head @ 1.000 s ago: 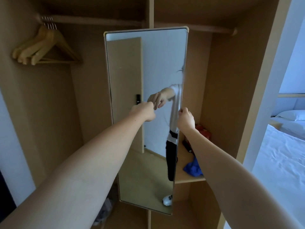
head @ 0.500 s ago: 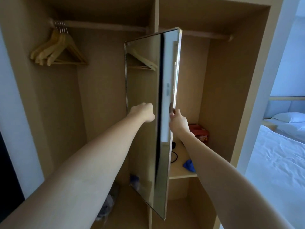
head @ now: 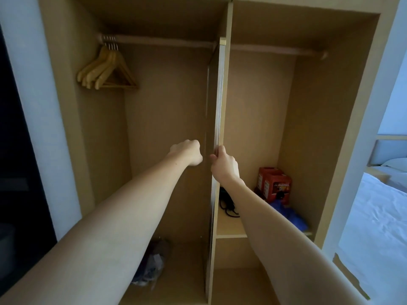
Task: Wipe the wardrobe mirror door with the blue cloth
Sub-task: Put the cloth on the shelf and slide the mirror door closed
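Mirror door point(head: 218, 119) has swung edge-on; right hand point(head: 223, 165) grips its edge, left hand point(head: 189, 151) fisted, empty.

The scene is dimly lit, and cool daylight is admitted from the right, where the white bed point(head: 378, 219) is rendered brightest and bluish. The wardrobe point(head: 330, 106) interior is left in brown shade, deepest under its top edge and in its lower left corner. A soft shadow is cast on the back panel behind the hangers point(head: 105, 71). A pale sheen is seen along the thin edge of the mirror door point(head: 219, 95). Straight lines are bowed outward towards the frame edges by the wide lens. Slight softness is noted throughout, and the forearms at the bottom edge are blurred.
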A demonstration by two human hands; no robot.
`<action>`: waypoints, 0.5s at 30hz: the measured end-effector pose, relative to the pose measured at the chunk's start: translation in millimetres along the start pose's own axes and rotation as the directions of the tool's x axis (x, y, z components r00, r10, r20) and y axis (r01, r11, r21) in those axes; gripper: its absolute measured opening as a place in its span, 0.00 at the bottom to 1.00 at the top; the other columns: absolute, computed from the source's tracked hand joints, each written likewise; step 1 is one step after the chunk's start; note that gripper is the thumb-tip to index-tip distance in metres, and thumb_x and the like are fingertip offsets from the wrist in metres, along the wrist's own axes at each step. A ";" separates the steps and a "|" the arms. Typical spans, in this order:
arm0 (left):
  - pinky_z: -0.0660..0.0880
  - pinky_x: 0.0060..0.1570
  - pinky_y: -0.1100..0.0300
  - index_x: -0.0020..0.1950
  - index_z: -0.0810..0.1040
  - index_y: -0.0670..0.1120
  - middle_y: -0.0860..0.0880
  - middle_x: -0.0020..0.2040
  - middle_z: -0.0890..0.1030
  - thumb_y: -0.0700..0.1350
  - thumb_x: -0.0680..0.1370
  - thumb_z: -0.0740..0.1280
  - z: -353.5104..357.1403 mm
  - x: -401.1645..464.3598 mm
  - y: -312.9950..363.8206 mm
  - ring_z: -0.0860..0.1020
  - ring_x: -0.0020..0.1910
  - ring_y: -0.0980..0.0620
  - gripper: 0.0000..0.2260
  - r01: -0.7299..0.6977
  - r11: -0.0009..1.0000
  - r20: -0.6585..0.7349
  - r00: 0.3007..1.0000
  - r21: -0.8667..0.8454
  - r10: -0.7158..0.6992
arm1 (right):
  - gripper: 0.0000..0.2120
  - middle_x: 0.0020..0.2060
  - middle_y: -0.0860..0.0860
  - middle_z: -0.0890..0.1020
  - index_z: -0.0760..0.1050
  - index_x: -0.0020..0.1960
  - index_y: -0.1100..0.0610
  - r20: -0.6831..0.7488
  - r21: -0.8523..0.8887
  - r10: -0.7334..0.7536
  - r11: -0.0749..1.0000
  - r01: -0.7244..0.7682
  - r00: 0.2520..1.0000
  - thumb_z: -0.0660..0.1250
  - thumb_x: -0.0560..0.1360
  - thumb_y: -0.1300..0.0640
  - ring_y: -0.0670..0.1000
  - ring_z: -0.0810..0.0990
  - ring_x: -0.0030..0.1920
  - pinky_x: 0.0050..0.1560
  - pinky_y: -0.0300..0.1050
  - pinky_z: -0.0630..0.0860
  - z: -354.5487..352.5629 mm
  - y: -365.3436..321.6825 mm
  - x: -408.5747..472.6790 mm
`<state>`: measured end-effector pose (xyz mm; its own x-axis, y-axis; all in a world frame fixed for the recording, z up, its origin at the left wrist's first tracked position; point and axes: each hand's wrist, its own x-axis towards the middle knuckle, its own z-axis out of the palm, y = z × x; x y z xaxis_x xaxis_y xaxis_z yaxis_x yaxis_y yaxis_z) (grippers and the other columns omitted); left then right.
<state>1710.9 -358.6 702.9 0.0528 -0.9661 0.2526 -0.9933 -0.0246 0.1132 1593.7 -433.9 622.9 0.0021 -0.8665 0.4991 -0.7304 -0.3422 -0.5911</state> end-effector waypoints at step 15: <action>0.69 0.43 0.53 0.64 0.73 0.45 0.47 0.51 0.74 0.41 0.79 0.60 -0.1 15.7 -8.7 0.73 0.45 0.45 0.14 -0.003 1.000 -0.010 1.000 -0.013 0.003 | 0.04 0.40 0.48 0.76 0.68 0.53 0.57 0.066 0.095 0.053 0.994 -0.059 0.996 0.58 0.83 0.57 0.56 0.79 0.43 0.43 0.53 0.79 0.7 2.8 15.8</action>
<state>1720.4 -373.5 706.0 0.0506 -0.9636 0.2626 -0.9920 -0.0181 0.1248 1592.2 -448.8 628.7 0.0086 -0.9055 0.4243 -0.6608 -0.3236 -0.6772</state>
